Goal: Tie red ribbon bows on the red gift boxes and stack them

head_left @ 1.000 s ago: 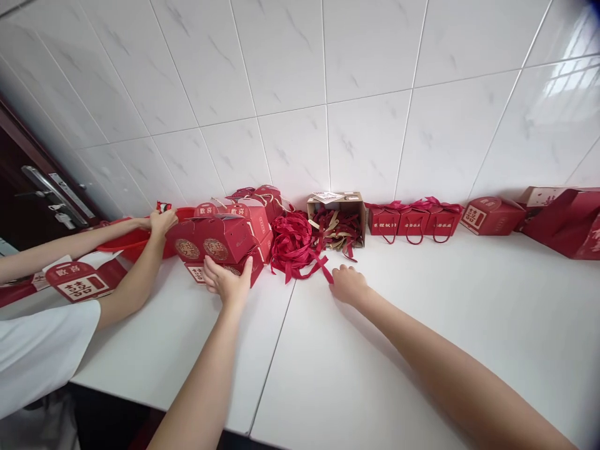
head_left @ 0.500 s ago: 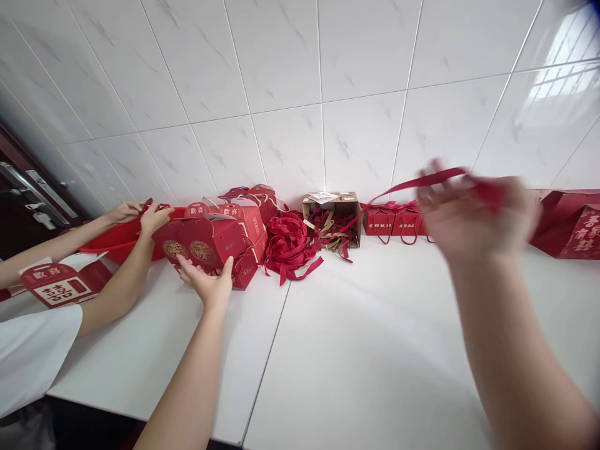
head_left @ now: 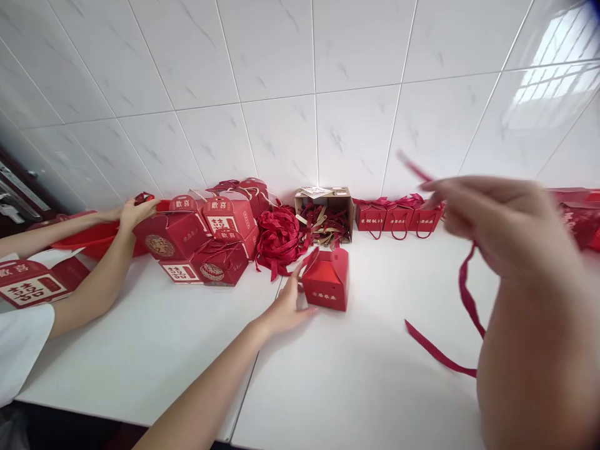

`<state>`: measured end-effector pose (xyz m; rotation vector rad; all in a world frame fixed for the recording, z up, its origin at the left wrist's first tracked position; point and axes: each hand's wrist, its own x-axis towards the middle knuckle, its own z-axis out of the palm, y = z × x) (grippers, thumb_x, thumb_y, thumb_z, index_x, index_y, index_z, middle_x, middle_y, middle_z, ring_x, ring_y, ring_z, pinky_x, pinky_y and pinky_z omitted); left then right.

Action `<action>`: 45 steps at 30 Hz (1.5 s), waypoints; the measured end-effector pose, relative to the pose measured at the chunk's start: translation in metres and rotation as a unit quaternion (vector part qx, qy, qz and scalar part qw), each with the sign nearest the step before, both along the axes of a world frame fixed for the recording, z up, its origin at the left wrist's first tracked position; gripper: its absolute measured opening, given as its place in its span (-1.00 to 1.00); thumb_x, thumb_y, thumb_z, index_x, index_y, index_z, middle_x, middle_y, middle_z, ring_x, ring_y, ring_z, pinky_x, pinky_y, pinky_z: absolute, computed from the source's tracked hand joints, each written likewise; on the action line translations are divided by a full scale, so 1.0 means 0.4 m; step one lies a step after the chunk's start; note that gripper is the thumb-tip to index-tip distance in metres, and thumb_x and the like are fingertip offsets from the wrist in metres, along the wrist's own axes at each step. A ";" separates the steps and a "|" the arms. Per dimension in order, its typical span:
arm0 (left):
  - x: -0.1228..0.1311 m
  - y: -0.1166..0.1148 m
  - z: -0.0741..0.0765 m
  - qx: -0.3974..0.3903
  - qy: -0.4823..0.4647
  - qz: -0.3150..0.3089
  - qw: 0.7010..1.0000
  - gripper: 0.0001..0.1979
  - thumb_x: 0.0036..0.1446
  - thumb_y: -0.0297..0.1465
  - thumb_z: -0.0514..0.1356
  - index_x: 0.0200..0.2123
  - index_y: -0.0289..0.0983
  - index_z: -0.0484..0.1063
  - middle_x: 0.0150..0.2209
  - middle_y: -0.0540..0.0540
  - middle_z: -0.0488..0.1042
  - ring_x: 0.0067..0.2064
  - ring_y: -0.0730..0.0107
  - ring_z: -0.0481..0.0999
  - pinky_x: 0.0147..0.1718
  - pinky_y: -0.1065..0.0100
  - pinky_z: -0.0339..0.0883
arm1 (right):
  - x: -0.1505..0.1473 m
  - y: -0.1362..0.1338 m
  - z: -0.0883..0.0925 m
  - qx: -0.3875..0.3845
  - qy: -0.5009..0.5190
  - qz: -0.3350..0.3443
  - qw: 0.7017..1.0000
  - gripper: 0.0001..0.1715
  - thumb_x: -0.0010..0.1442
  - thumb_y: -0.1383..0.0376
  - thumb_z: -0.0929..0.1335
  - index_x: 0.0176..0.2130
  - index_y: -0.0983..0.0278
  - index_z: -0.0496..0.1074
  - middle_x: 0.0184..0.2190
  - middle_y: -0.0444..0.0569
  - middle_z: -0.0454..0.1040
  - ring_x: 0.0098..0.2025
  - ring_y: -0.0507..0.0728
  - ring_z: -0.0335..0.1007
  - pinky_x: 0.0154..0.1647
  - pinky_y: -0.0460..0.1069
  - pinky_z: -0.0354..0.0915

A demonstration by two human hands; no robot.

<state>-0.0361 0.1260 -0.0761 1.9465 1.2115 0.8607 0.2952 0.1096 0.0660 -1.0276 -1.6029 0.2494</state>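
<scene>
My left hand [head_left: 285,306] grips the left side of a small red gift box [head_left: 327,286] that stands on the white table [head_left: 365,381] in the middle. My right hand [head_left: 497,219], raised close to the camera on the right and blurred, is closed on a red ribbon [head_left: 464,294] that hangs down and trails onto the table. A heap of red ribbons [head_left: 278,236] lies behind the box by the wall.
A stack of larger red boxes [head_left: 201,240] stands at left. Another person's hands [head_left: 134,209] work at a red tray [head_left: 94,237] there. An open cardboard box [head_left: 327,212] with ribbons and three small finished boxes [head_left: 398,219] line the tiled wall.
My left hand left the stack of large boxes and now holds a small red box in the middle. My right hand lifted a ribbon from the heap and swung it right.
</scene>
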 end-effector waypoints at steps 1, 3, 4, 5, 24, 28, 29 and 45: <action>0.003 -0.007 0.001 0.008 0.021 -0.009 1.000 -0.03 0.00 -0.29 0.30 0.33 -0.11 -0.26 0.20 -0.28 0.16 0.13 0.11 0.30 0.07 0.04 0.23 | -0.031 0.002 0.006 -0.056 -0.056 -0.026 0.996 -0.71 0.16 0.07 0.31 -0.20 0.12 0.53 -0.64 -0.16 0.36 -0.65 0.05 0.26 -0.74 -0.08 0.08; 0.012 -0.016 0.019 0.030 0.033 0.002 0.999 -0.03 0.03 -0.25 0.28 0.33 -0.11 -0.30 0.26 -0.32 0.05 0.18 0.06 0.23 0.10 0.01 0.19 | -0.080 0.012 0.010 -0.133 -0.146 -0.009 0.980 -0.73 0.15 0.18 0.30 -0.15 0.11 0.51 -0.56 -0.15 0.48 -0.62 0.06 0.30 -0.73 -0.07 0.13; 0.020 -0.018 0.032 0.041 0.028 0.009 0.999 -0.04 0.05 -0.23 0.27 0.33 -0.12 -0.32 0.28 -0.33 0.02 0.21 0.05 0.20 0.10 0.00 0.17 | -0.096 0.020 0.009 -0.163 -0.179 0.009 0.970 -0.67 0.14 0.24 0.30 -0.08 0.09 0.47 -0.51 -0.15 0.53 -0.57 0.09 0.35 -0.70 -0.06 0.18; 0.030 -0.018 0.046 0.052 0.020 0.012 0.998 -0.07 0.08 -0.21 0.25 0.32 -0.13 -0.32 0.29 -0.33 -0.01 0.24 0.04 0.15 0.11 0.00 0.17 | -0.107 0.026 0.006 -0.187 -0.202 0.023 0.961 -0.58 0.12 0.29 0.30 0.00 0.08 0.42 -0.47 -0.15 0.56 -0.53 0.11 0.39 -0.67 -0.05 0.23; 0.120 -0.017 0.033 0.361 0.154 0.022 0.920 -0.64 0.21 -0.22 0.04 -0.01 -0.23 0.40 0.00 -0.23 0.31 0.01 0.02 0.24 -0.01 -0.02 0.16 | -0.113 0.004 0.032 -0.341 -0.310 0.025 0.887 -0.78 0.15 0.34 0.23 -0.21 0.17 0.39 -0.27 -0.22 0.58 -0.41 0.01 0.50 -0.48 -0.10 0.29; 0.114 -0.019 0.040 0.465 0.170 0.026 0.868 -0.65 0.22 -0.24 0.03 -0.05 -0.23 0.48 -0.20 -0.20 0.33 -0.18 0.14 0.27 -0.17 0.10 0.20 | -0.113 0.006 0.032 -0.344 -0.325 0.037 0.880 -0.84 0.13 0.32 0.25 -0.29 0.18 0.41 -0.28 -0.22 0.58 -0.39 0.01 0.50 -0.48 -0.10 0.28; 0.114 -0.020 0.041 0.484 0.171 0.028 0.858 -0.66 0.21 -0.26 0.04 -0.07 -0.23 0.49 -0.21 -0.20 0.33 -0.19 0.15 0.27 -0.19 0.11 0.21 | -0.113 0.008 0.032 -0.347 -0.328 0.040 0.878 -0.86 0.13 0.31 0.25 -0.32 0.19 0.41 -0.29 -0.21 0.58 -0.38 0.01 0.50 -0.49 -0.10 0.28; 0.114 0.001 0.022 0.427 0.202 -0.015 0.881 -0.61 0.26 -0.39 0.04 0.14 -0.27 0.29 0.13 -0.22 0.37 0.20 0.03 0.25 0.08 0.02 0.22 | -0.111 0.021 0.028 -0.398 -0.342 0.061 0.849 -0.70 0.13 0.16 0.26 -0.50 0.24 0.44 -0.46 -0.09 0.57 -0.42 0.07 0.45 -0.48 -0.07 0.22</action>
